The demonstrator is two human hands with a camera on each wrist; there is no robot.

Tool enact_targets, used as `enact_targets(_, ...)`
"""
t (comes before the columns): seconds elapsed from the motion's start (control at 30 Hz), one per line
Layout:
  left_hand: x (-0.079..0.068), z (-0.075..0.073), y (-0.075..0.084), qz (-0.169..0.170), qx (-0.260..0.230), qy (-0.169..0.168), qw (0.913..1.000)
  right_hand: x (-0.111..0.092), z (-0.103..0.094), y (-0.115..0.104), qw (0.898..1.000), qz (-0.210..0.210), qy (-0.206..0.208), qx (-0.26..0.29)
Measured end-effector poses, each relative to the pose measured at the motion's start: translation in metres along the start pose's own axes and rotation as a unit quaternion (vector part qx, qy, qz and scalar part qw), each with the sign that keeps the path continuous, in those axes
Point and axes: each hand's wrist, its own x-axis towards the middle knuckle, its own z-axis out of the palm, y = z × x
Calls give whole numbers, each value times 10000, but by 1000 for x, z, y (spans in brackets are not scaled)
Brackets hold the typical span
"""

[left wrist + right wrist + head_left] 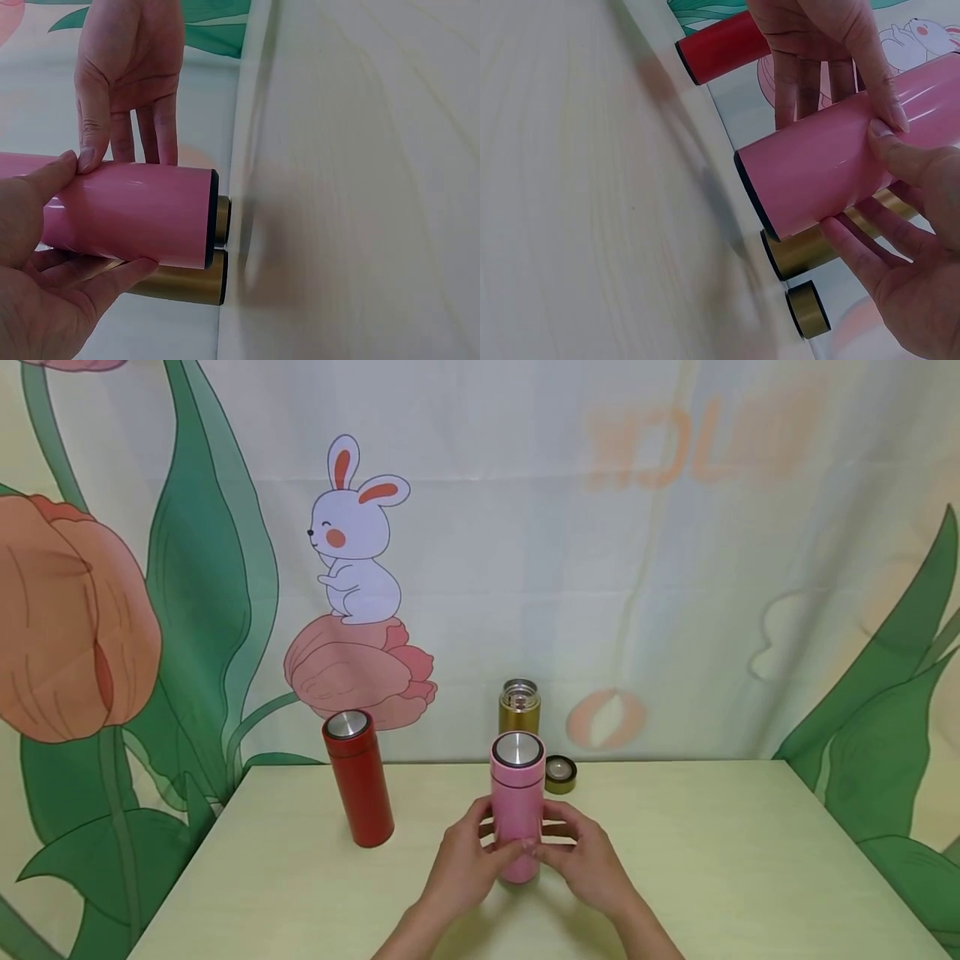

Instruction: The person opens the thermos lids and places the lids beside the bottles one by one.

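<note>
A pink thermos bottle (518,810) with a steel-topped lid stands upright between both hands, its black base rim showing in the wrist views. My left hand (465,860) grips its left side and my right hand (588,856) the right, thumbs meeting across the front. In the right wrist view the right hand (922,247) has its fingers curved around the pink body. Whether the base touches the table I cannot tell. Behind it stands a gold thermos bottle (519,714) with its mouth uncovered, partly hidden by the pink one. Its gold lid (560,774) lies to the right.
A red thermos bottle (360,785) with its lid on stands to the left on the pale table (750,860). A cloth backdrop (487,527) printed with a rabbit and tulips hangs behind the table's far edge.
</note>
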Motion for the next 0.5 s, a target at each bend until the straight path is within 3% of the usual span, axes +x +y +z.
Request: enact_targets(0.5,1,5,-7,74,156,-88,9998,-1,-4,0,9998,90,-143,-56)
